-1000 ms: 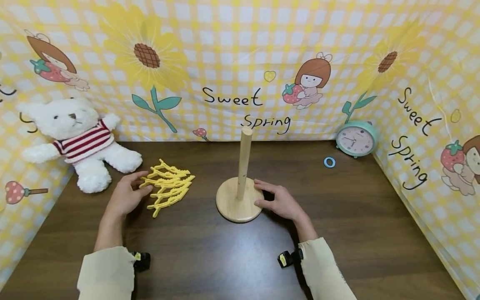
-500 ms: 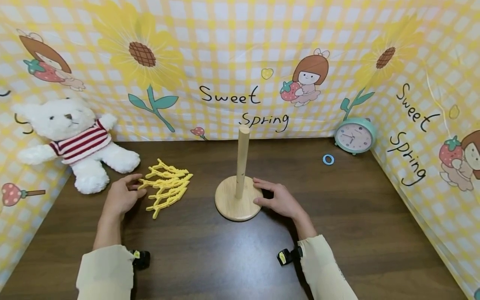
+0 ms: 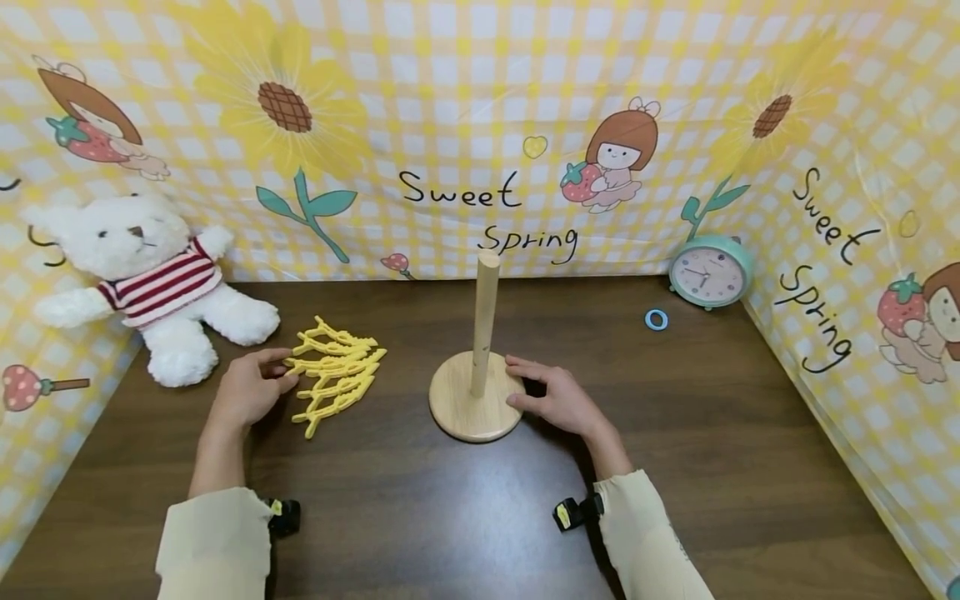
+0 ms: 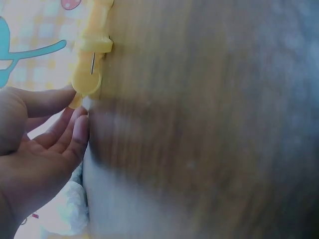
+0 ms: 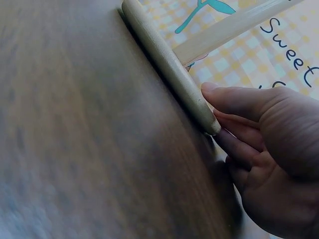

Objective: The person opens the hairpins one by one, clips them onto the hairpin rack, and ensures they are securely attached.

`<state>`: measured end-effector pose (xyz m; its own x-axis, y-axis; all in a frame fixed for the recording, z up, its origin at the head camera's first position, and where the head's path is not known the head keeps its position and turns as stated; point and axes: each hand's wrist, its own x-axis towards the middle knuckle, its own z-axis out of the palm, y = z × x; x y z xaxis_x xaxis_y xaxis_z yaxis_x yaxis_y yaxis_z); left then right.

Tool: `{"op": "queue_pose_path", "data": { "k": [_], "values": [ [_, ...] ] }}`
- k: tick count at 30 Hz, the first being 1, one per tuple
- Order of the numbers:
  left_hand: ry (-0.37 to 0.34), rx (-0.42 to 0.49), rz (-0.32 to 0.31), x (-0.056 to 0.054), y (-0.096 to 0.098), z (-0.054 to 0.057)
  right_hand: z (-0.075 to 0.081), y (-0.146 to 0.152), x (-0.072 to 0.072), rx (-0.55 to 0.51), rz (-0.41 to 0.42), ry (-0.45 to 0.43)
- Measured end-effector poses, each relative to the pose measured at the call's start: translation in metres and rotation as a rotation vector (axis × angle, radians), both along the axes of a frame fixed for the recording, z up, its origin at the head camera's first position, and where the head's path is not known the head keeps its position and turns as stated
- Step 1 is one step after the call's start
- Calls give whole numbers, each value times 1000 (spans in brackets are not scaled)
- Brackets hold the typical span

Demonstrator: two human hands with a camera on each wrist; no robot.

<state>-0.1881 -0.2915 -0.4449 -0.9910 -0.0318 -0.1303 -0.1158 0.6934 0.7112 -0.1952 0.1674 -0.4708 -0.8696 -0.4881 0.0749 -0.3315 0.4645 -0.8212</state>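
Several yellow plastic pieces (image 3: 341, 364) with forked ends lie in a row on the brown table; their kind is unclear. My left hand (image 3: 243, 392) pinches the left tip of one between thumb and fingers. Up close in the left wrist view, that yellow piece (image 4: 86, 74) shows a rounded end and a thin metal pin. To the right stands a wooden stand (image 3: 456, 400), a round base with an upright rod. My right hand (image 3: 566, 404) grips the base's right rim. In the right wrist view, the thumb is above the base edge (image 5: 172, 69), other fingers beside or under it.
At the back left, a white teddy bear (image 3: 161, 275) in a striped sweater leans on the patterned cloth (image 3: 450, 83). A mint-green alarm clock (image 3: 708, 273) stands at the back right, with a small blue ring (image 3: 656, 320) in front of it.
The left hand and the tip of the yellow piece it pinches shifted slightly left, then back right. The right hand and the stand keep their place; the view has shifted a little.
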Motion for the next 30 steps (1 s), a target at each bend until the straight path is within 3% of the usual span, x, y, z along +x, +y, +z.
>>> {"op": "queue_pose_path", "data": {
  "k": [8,19,30],
  "values": [
    [4,23,-64,-2,8,6,-2,1,-1,9,-4,-13],
    [98,44,-88,-2,21,14,1,0,-1,16,-13,-20],
    [174,159,-121,-2,44,30,-1,0,-1,17,-8,-10]
  ]
}}
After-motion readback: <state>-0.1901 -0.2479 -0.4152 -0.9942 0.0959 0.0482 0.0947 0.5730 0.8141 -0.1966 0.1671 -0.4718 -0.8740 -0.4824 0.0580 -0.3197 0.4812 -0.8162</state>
